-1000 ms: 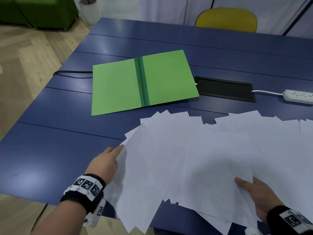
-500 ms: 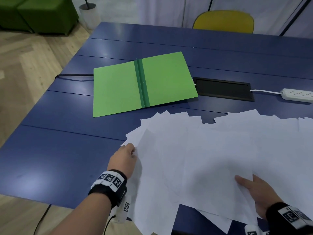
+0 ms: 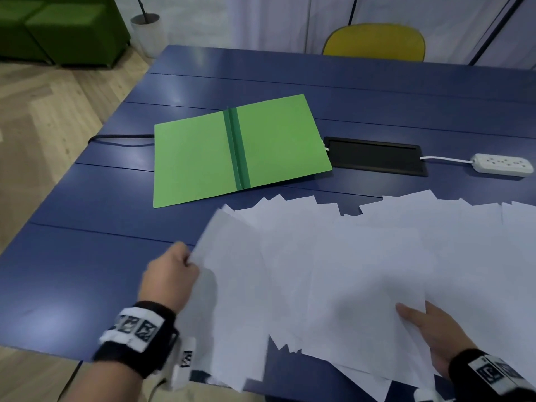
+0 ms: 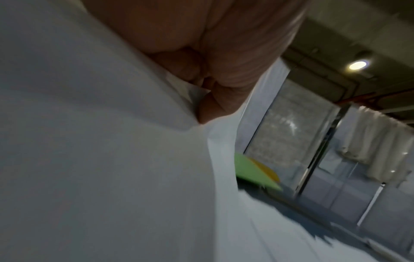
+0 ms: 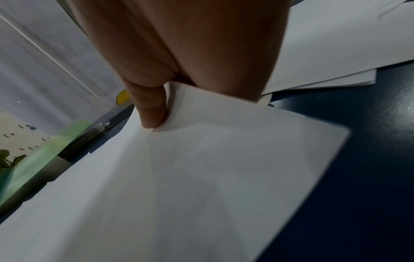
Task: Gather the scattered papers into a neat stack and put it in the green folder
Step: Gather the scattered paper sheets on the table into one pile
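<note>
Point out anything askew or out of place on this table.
The white papers lie fanned at odd angles, some overhanging the near edge of the blue table. The green folder lies open, slightly skewed, empty. Nothing looks damaged.

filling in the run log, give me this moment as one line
stage: gathering | left hand: grips papers | right hand: pinches papers | folder: open, holds nothing | stack: not yet neat

Bare forearms, 2 black wristbands (image 3: 136, 340) with white square-patterned marker tags, wrist-mounted cameras.
</note>
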